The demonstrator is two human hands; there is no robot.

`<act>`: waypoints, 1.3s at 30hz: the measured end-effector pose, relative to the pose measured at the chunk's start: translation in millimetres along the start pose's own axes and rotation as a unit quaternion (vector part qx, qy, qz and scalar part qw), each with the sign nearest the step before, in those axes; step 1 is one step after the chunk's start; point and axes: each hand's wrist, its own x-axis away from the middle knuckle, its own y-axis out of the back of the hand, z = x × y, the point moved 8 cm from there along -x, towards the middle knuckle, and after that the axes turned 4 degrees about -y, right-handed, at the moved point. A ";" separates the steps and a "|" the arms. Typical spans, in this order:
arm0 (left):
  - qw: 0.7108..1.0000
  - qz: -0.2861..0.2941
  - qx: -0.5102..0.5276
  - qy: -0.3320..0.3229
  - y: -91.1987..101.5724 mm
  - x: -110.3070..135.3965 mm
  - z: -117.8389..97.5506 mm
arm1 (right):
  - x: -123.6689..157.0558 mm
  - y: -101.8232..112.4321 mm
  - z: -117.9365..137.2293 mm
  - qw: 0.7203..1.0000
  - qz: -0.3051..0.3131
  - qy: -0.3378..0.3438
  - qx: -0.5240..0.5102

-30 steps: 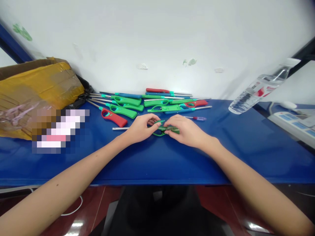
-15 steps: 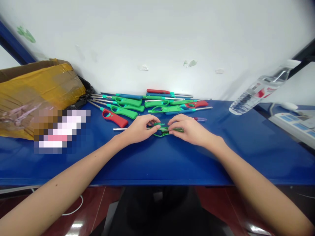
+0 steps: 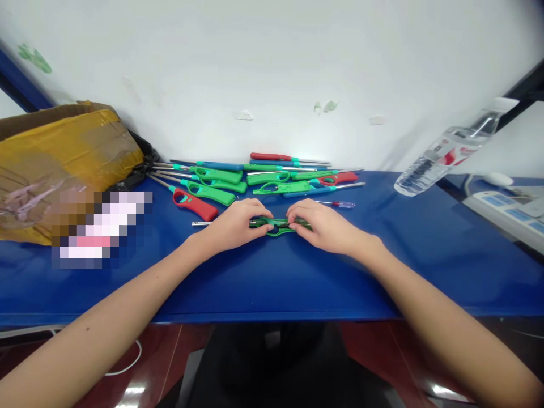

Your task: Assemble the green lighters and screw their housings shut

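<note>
As it rests on the blue table (image 3: 272, 283), a green lighter (image 3: 278, 225) is pinched by the left hand (image 3: 236, 225) on one side and by the right hand (image 3: 323, 226) on the other. Just behind, a pile of lighters (image 3: 263, 175) in green, red and blue is seen by the wall (image 3: 272, 68). A water bottle (image 3: 442, 156) is seen far right.

the bare left forearm (image 3: 127, 309) and bare right forearm (image 3: 429, 326) reach forward from the lower corners and converge, wrists low and palms down. the bare left hand (image 3: 236, 228) is curled with fingertips pinched. the bare right hand (image 3: 325, 228) mirrors it, their fingertips close together.
</note>
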 end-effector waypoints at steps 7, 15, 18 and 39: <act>1.000 0.001 0.002 -0.003 -6.1 0.6 1.7 | -1.0 0.4 -0.2 1.000 -0.006 -0.011 -0.008; 1.000 -0.015 -0.005 -0.001 -10.1 1.1 2.5 | -0.7 -0.2 -4.8 1.000 -0.012 -0.020 -0.014; 1.000 -0.015 -0.011 0.002 -11.3 0.8 2.6 | -0.7 -0.3 -5.9 0.999 -0.014 -0.026 -0.019; 0.998 -0.041 -0.044 -0.005 -15.3 3.8 -2.6 | -1.4 -0.9 -5.8 0.998 -0.026 -0.036 -0.047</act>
